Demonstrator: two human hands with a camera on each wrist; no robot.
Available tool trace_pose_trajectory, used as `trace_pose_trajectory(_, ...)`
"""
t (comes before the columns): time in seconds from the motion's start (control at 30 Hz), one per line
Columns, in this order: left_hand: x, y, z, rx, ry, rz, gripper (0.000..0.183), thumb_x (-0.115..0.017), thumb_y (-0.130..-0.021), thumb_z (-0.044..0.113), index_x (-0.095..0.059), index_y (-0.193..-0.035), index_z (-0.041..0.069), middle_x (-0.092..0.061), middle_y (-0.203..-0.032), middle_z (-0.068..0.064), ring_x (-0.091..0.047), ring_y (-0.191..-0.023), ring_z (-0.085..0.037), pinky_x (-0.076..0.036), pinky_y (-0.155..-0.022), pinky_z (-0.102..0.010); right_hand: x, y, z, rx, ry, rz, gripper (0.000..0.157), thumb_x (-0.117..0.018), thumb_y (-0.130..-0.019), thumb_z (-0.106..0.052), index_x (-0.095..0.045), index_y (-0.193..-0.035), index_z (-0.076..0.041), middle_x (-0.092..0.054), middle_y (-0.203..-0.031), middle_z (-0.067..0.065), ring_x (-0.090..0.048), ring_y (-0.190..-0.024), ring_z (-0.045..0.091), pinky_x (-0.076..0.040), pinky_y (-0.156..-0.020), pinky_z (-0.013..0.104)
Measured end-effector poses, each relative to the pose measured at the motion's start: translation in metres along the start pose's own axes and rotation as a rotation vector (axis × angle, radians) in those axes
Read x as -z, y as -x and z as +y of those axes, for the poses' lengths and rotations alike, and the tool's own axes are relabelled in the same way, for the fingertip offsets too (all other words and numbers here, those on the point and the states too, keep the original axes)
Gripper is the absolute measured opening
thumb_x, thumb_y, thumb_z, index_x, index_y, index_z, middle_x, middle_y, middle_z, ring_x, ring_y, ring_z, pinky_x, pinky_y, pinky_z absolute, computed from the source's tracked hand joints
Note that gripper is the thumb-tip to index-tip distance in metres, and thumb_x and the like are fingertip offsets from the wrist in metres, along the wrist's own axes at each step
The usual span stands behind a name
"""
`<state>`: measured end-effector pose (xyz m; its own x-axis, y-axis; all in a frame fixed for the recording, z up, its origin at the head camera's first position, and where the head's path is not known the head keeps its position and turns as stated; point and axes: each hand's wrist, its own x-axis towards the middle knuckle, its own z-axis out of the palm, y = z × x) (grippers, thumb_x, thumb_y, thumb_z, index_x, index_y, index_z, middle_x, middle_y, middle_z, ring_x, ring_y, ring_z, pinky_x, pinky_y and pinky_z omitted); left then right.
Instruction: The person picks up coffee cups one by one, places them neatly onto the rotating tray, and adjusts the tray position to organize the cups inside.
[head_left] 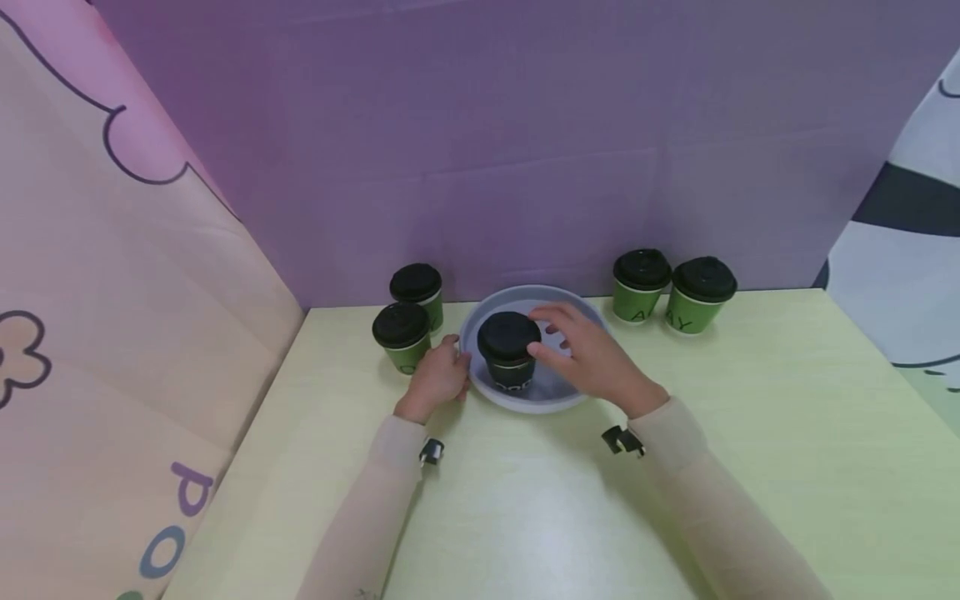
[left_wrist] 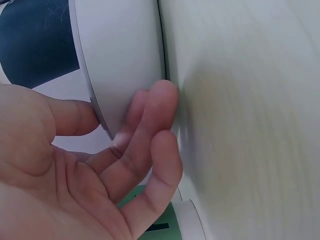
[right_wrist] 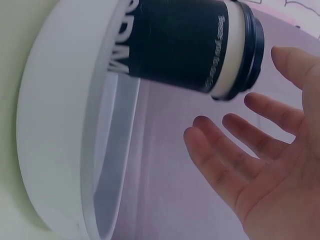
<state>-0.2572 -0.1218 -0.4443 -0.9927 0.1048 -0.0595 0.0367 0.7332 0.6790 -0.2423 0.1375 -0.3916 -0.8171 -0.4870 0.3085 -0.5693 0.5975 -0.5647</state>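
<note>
A round grey-white tray with a raised rim rests on the table. On it stands an upright black paper cup with a black lid. My left hand holds the tray's left edge; in the left wrist view its thumb lies at the rim and its curled fingers touch the outer wall. Beside the cup's right side, my right hand is over the tray with spread fingers. From the right wrist view, a gap shows between those fingers and the lid.
Two green lidded cups stand left of the tray, the front one close by my left hand and the other behind it. Two more green cups stand at the back right. A purple backdrop rises behind the table.
</note>
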Motion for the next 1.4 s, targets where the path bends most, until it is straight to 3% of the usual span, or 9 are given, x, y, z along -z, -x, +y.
trace_pose_trajectory(0.1, 0.001, 0.001, 0.0, 0.001, -0.015, 0.002, 0.055, -0.048, -0.108, 0.026, -0.038, -0.153, -0.003, -0.066, -0.065, -0.003, -0.061, -0.054, -0.016, -0.049, -0.067, -0.032, 0.007, 0.001, 0.003, -0.015, 0.009, 0.02, 0.047, -0.065, -0.101, -0.032, -0.055, -0.142, -0.01, -0.052, -0.147, 0.009, -0.064, -0.119, 0.03, -0.057, -0.093, 0.049)
trace_pose_trajectory(0.2, 0.004, 0.002, 0.001, -0.006, -0.046, 0.008, 0.056, -0.05, -0.107, 0.028, -0.041, -0.151, -0.004, -0.064, -0.059, -0.002, -0.063, -0.059, -0.018, -0.054, -0.084, -0.04, 0.015, 0.002, 0.009, -0.031, 0.036, 0.041, 0.045, -0.064, -0.102, -0.033, -0.056, -0.14, -0.011, -0.053, -0.145, 0.01, -0.063, -0.119, 0.03, -0.057, -0.093, 0.049)
trace_pose_trajectory(0.3, 0.007, 0.004, 0.003, -0.01, -0.065, 0.003, 0.058, -0.051, -0.106, 0.031, -0.041, -0.151, -0.004, -0.062, -0.055, -0.003, -0.065, -0.066, -0.02, -0.053, -0.099, -0.045, 0.024, 0.004, 0.016, -0.041, 0.047, 0.074, 0.043, -0.063, -0.103, -0.031, -0.057, -0.139, -0.009, -0.054, -0.143, 0.011, -0.063, -0.118, 0.031, -0.056, -0.093, 0.049)
trace_pose_trajectory(0.37, 0.008, 0.005, 0.004, -0.008, -0.066, -0.011, 0.059, -0.052, -0.105, 0.031, -0.04, -0.151, -0.005, -0.062, -0.055, -0.003, -0.066, -0.068, -0.021, -0.051, -0.103, -0.047, 0.029, 0.004, 0.021, -0.049, 0.047, 0.101, 0.04, -0.064, -0.102, -0.029, -0.058, -0.137, -0.008, -0.055, -0.14, 0.012, -0.063, -0.117, 0.032, -0.056, -0.092, 0.05)
trace_pose_trajectory(0.73, 0.01, 0.008, 0.008, 0.034, -0.051, -0.115, 0.061, -0.051, -0.105, 0.031, -0.035, -0.155, -0.001, -0.066, -0.062, -0.009, -0.065, -0.057, -0.023, -0.051, -0.084, -0.038, 0.059, 0.014, 0.045, -0.162, 0.025, 0.22, 0.037, -0.065, -0.102, -0.024, -0.06, -0.132, -0.004, -0.053, -0.138, 0.018, -0.061, -0.113, 0.037, -0.053, -0.093, 0.056)
trace_pose_trajectory(1.0, 0.013, 0.011, 0.01, 0.036, -0.023, -0.167, 0.039, -0.051, -0.105, 0.03, -0.055, -0.129, -0.001, -0.07, -0.072, -0.016, -0.066, -0.062, -0.027, -0.048, -0.07, -0.033, 0.068, 0.02, 0.064, -0.167, 0.094, 0.301, 0.037, -0.067, -0.099, -0.017, -0.06, -0.13, 0.003, -0.054, -0.134, 0.025, -0.058, -0.106, 0.042, -0.048, -0.091, 0.056)
trace_pose_trajectory(1.2, 0.012, 0.011, 0.009, 0.026, 0.026, -0.209, 0.03, -0.049, -0.107, 0.025, -0.054, -0.125, 0.001, -0.071, -0.077, -0.018, -0.068, -0.066, -0.029, -0.051, -0.069, -0.032, 0.075, 0.026, 0.072, -0.193, 0.142, 0.371, 0.037, -0.066, -0.098, -0.017, -0.061, -0.127, 0.005, -0.052, -0.133, 0.034, -0.045, -0.121, 0.052, -0.036, -0.1, 0.064)
trace_pose_trajectory(1.4, 0.011, 0.01, 0.009, 0.043, 0.066, -0.218, 0.036, -0.048, -0.108, 0.023, -0.049, -0.134, -0.001, -0.072, -0.085, -0.016, -0.07, -0.068, -0.027, -0.053, -0.067, -0.031, 0.083, 0.032, 0.082, -0.299, 0.146, 0.423, 0.039, -0.063, -0.098, -0.021, -0.061, -0.127, 0.005, -0.046, -0.137, 0.035, -0.035, -0.126, 0.055, -0.032, -0.102, 0.067)
